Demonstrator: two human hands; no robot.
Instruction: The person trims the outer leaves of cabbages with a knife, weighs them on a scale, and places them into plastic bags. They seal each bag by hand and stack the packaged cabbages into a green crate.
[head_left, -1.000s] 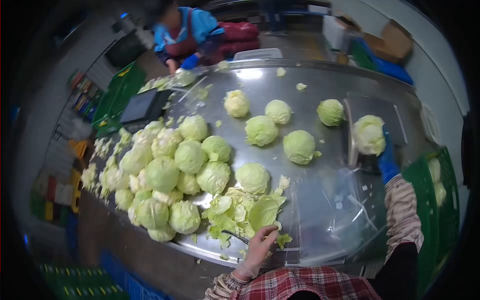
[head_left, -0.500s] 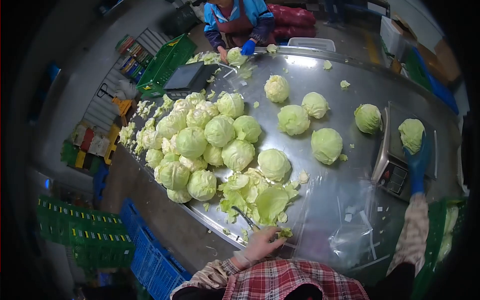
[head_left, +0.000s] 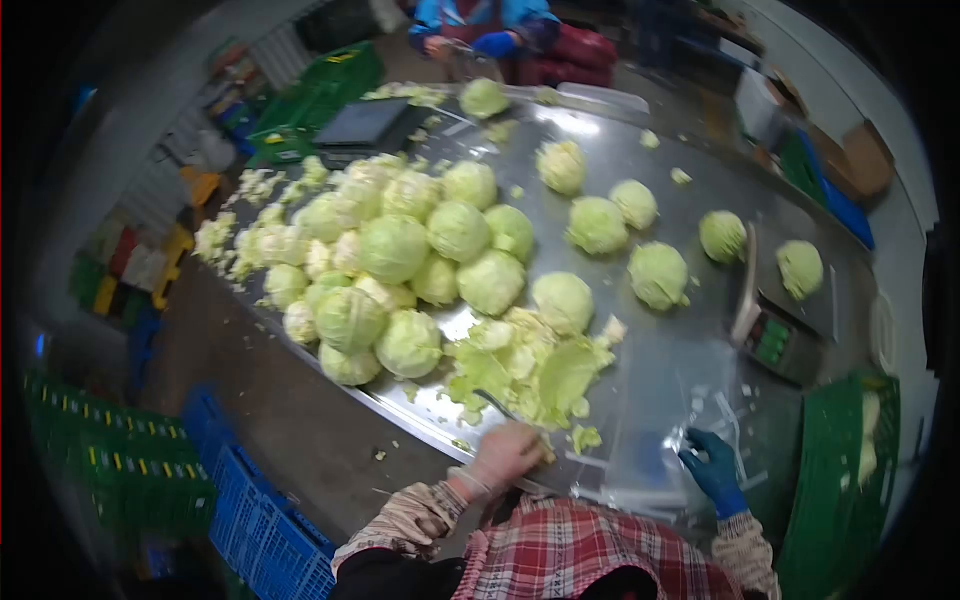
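Observation:
My left hand (head_left: 507,455), bare, is closed around the handle of a knife at the table's near edge. The knife's dark curved blade (head_left: 492,403) points toward loose cabbage leaves (head_left: 555,380). In a blue-green glove, my right hand (head_left: 715,472) reaches over clear plastic bags (head_left: 650,430) lying flat on the table. Its thumb and finger look apart, touching or just above the shiny film. One cabbage (head_left: 800,270) rests on the scale (head_left: 785,345), away from both hands. A big pile of cabbages (head_left: 392,248) lies left of centre, with several single heads (head_left: 658,276) farther right.
Across the metal table (head_left: 540,215) a co-worker's blue-gloved hand (head_left: 495,44) is near a cabbage (head_left: 484,98). A second scale (head_left: 362,125) stands far left. Green crates (head_left: 845,490) flank my right side; blue crates (head_left: 255,510) stand on the floor at left.
My right hand has let go of the cabbage on the scale and moved left and nearer to the plastic bags. The co-worker's hands have left their cabbage. The view has shifted.

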